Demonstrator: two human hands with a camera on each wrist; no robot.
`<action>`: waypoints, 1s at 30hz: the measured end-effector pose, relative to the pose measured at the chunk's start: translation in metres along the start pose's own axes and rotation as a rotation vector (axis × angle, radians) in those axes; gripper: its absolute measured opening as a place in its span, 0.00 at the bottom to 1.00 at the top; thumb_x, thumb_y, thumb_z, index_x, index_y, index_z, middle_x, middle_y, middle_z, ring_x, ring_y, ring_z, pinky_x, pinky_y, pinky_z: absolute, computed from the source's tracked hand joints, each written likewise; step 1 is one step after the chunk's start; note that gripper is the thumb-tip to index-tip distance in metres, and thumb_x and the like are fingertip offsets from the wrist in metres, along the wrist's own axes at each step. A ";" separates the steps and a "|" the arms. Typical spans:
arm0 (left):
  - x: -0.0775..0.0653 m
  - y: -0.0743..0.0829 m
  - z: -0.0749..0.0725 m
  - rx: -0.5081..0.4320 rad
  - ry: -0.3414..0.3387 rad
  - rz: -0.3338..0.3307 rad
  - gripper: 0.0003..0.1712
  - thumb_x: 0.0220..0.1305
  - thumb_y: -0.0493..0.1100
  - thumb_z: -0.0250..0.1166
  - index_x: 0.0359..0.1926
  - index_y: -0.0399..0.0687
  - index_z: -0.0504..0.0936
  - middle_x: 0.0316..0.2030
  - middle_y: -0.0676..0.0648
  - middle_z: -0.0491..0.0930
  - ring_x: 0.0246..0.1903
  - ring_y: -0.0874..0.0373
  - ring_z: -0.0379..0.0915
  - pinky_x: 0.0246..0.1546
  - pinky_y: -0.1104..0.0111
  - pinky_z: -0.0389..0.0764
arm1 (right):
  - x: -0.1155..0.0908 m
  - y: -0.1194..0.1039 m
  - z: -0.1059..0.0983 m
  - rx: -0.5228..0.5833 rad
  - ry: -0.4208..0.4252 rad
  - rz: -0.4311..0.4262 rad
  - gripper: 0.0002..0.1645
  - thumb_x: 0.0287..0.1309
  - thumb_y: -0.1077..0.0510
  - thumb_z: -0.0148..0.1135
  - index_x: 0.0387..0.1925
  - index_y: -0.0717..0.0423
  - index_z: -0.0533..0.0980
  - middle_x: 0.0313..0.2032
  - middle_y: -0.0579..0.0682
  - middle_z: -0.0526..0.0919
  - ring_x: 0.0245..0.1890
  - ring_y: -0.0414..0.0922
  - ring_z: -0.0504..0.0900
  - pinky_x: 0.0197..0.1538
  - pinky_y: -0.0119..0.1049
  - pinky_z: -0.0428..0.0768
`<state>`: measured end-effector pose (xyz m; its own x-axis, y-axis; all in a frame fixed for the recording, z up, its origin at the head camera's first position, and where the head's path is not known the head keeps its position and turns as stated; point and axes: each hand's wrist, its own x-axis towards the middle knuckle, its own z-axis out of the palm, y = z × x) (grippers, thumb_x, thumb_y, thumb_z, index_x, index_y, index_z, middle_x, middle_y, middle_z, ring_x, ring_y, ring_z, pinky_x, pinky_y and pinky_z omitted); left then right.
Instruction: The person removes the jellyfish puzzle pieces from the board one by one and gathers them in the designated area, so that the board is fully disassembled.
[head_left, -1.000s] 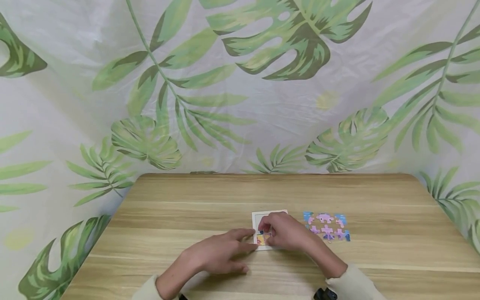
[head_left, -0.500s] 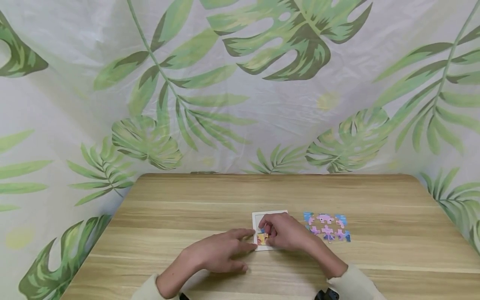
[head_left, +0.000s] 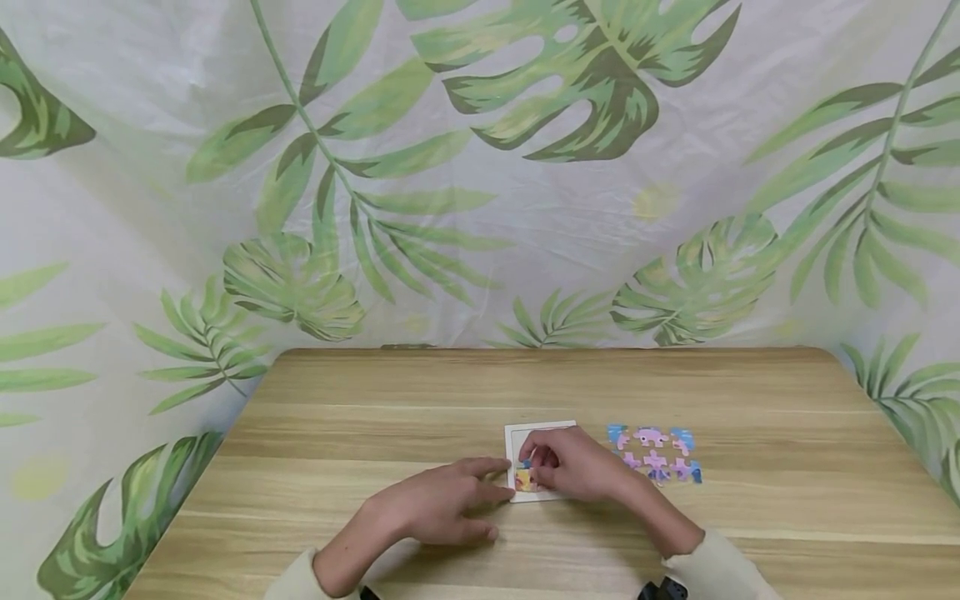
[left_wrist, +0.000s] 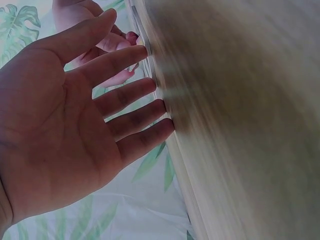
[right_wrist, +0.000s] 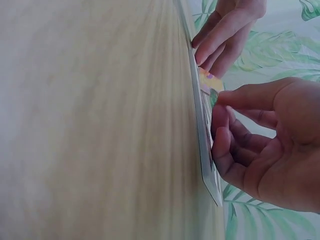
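Observation:
A white puzzle frame [head_left: 543, 497] lies on the table under both hands. My left hand [head_left: 444, 502] has its fingers spread and nearly straight, two fingertips touching the frame's left edge. In the left wrist view its palm [left_wrist: 60, 125] holds nothing. My right hand [head_left: 573, 462] is over the frame, fingers curled, thumb and forefinger pinching a small jigsaw piece. In the right wrist view a yellow jigsaw piece [right_wrist: 211, 80] stands tilted up from the frame beside the right thumb. My right hand hides much of the frame's inside.
Several pink and blue jigsaw pieces [head_left: 655, 454] lie in loose rows right of the frame. The wooden table [head_left: 360, 433] reaches back to a leaf-patterned cloth [head_left: 480, 275].
The yellow piece by the right thumb has shifted slightly within the frame, and the right fingers have moved a little to the right. The left hand stays in place.

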<state>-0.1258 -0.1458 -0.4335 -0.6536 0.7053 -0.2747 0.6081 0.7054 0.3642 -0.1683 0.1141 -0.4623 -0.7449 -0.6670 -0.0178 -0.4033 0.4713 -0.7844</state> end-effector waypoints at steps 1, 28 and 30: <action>0.000 0.000 0.000 -0.003 0.000 -0.002 0.29 0.73 0.57 0.70 0.72 0.60 0.82 0.81 0.49 0.66 0.79 0.51 0.64 0.74 0.56 0.75 | 0.000 0.000 0.000 0.003 0.003 0.005 0.09 0.69 0.68 0.64 0.47 0.56 0.83 0.33 0.45 0.86 0.29 0.32 0.80 0.36 0.28 0.80; -0.002 0.002 0.000 0.016 0.008 -0.030 0.31 0.72 0.58 0.70 0.72 0.59 0.81 0.81 0.50 0.66 0.79 0.50 0.65 0.76 0.55 0.73 | -0.056 0.028 -0.049 0.025 0.084 0.069 0.06 0.72 0.62 0.66 0.47 0.54 0.83 0.36 0.44 0.87 0.35 0.36 0.81 0.38 0.30 0.80; -0.002 0.001 0.001 0.017 0.011 -0.030 0.31 0.72 0.58 0.70 0.72 0.59 0.81 0.81 0.50 0.66 0.79 0.50 0.65 0.76 0.55 0.73 | -0.061 0.030 -0.052 0.017 0.086 0.063 0.06 0.72 0.62 0.66 0.47 0.54 0.83 0.36 0.44 0.87 0.35 0.35 0.81 0.38 0.30 0.80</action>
<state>-0.1235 -0.1460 -0.4330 -0.6765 0.6832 -0.2750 0.5958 0.7272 0.3409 -0.1627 0.1987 -0.4523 -0.8119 -0.5836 -0.0145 -0.3454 0.5003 -0.7939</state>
